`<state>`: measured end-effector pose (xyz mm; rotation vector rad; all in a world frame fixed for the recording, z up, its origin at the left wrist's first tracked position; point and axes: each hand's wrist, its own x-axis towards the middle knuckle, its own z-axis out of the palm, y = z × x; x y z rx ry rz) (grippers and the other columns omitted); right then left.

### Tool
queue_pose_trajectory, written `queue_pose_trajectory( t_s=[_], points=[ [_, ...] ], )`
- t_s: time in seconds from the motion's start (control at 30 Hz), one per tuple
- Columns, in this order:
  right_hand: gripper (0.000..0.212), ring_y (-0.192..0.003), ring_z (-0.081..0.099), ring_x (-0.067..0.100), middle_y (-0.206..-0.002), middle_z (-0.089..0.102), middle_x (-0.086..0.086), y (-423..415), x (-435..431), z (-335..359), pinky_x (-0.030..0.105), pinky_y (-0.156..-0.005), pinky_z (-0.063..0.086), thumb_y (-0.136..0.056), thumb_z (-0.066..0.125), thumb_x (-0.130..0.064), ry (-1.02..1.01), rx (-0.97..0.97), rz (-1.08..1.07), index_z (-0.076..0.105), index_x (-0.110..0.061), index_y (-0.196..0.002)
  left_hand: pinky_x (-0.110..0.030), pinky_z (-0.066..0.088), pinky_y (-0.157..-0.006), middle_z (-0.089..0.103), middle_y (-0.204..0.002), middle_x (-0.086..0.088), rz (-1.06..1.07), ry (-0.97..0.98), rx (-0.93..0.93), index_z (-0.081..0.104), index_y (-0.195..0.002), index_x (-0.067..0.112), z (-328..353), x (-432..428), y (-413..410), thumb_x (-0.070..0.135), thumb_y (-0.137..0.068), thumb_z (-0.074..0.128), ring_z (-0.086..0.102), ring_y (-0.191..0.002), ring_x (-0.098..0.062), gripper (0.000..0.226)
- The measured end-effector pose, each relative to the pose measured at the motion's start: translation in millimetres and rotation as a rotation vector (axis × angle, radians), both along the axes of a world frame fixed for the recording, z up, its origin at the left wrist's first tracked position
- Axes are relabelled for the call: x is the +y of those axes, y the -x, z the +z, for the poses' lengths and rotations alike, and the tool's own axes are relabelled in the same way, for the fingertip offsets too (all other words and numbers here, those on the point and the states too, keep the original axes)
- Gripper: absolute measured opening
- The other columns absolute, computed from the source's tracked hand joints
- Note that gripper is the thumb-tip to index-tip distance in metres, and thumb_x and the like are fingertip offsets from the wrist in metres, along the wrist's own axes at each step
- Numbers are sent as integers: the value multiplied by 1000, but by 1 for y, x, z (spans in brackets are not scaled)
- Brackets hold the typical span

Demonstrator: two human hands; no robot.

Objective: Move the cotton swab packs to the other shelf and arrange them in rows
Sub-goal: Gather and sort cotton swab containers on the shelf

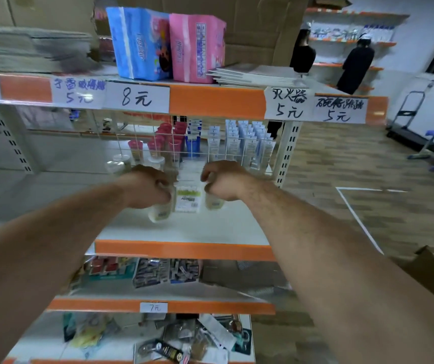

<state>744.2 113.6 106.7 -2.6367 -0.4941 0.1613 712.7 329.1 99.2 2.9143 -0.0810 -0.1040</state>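
Note:
Both my arms reach onto the white middle shelf (184, 229). My left hand (148, 186) grips a clear pack of cotton swabs (159, 212) whose lower end sticks out below my fingers. My right hand (222, 181) holds another swab pack (214, 202) in curled fingers. Between the two hands a flat swab pack with a green label (188, 198) stands on the shelf. Round clear tubs (117, 164) sit further back on the left, partly blurred.
A wire grid (210, 143) backs the shelf, with pink tubes and white-blue packs behind it. The shelf above carries blue and pink packages (165, 46) and price signs. Lower shelves hold mixed goods. Two people stand at far shelving; a cardboard box (431, 274) is at right.

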Motion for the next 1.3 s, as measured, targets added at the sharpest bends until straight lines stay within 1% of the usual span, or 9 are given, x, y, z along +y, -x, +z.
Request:
queue_pose_trajectory(
  t_s=[0.13, 0.27, 0.43, 0.57, 0.67, 0.87, 1.03, 1.13, 1.3],
  points=[
    [58, -80, 52, 6, -103, 51, -8, 15, 30, -2, 23, -68, 50, -82, 72, -20, -84, -6, 63, 48, -32, -133, -24, 43, -81, 62, -127, 1, 95, -41, -53, 66, -121, 35, -4, 34, 17, 43, -84, 64, 49, -93, -15, 38],
    [48, -75, 49, 4, -92, 49, -11, 19, 59, -8, 20, -57, 39, -80, 74, -24, -102, -41, 130, 50, -23, -122, -23, 44, -84, 66, -123, 3, 181, 6, -41, 69, -118, 34, -7, 70, 34, 48, -76, 66, 57, -101, -18, 45],
    [54, -92, 55, 13, -112, 57, -2, 12, 97, -16, 23, -64, 42, -74, 78, -32, -90, -41, 138, 53, -22, -121, -25, 46, -85, 67, -121, -2, 206, 2, -75, 70, -118, 30, -4, 104, 39, 39, -81, 69, 58, -100, -21, 38],
    [61, -95, 56, 15, -118, 55, -2, 6, 125, -17, 27, -73, 53, -72, 79, -33, -72, -26, 114, 52, -27, -126, -24, 45, -80, 66, -121, 1, 190, 15, -75, 70, -116, 33, -5, 135, 28, 41, -81, 68, 54, -94, -18, 36],
    [61, -94, 57, 12, -119, 56, -4, -1, 148, -18, 25, -72, 52, -71, 82, -30, -91, 0, 65, 54, -29, -125, -23, 44, -79, 62, -125, 2, 151, 21, -78, 67, -119, 34, -6, 157, 12, 41, -82, 68, 52, -93, -15, 38],
    [58, -100, 59, 13, -122, 60, -5, -10, 208, -25, 29, -84, 54, -72, 84, -25, -116, 19, -57, 57, -30, -123, -29, 46, -95, 62, -126, 1, -14, -37, -46, 67, -122, 28, -16, 213, -28, 47, -87, 63, 56, -112, -18, 39],
    [57, -94, 55, 11, -121, 59, -6, -15, 244, -34, 19, -62, 42, -75, 82, -29, -81, 21, -127, 56, -31, -125, -30, 46, -93, 63, -126, 0, -122, -48, -62, 65, -121, 27, -34, 239, -58, 55, -82, 65, 57, -114, -19, 49],
    [56, -93, 53, 10, -125, 58, -5, -22, 254, -37, 15, -56, 39, -78, 79, -29, -47, 25, -121, 55, -27, -128, -32, 49, -95, 63, -129, -2, -149, -30, -80, 62, -126, 23, -43, 239, -73, 53, -82, 66, 59, -115, -21, 53],
    [55, -96, 53, 10, -126, 61, -3, -39, 270, -43, 25, -82, 47, -77, 81, -27, -30, -2, -102, 56, -24, -126, -31, 49, -80, 68, -117, -5, -136, 36, -115, 63, -124, 20, -53, 235, -95, 45, -86, 68, 64, -99, -23, 46]
  ],
)
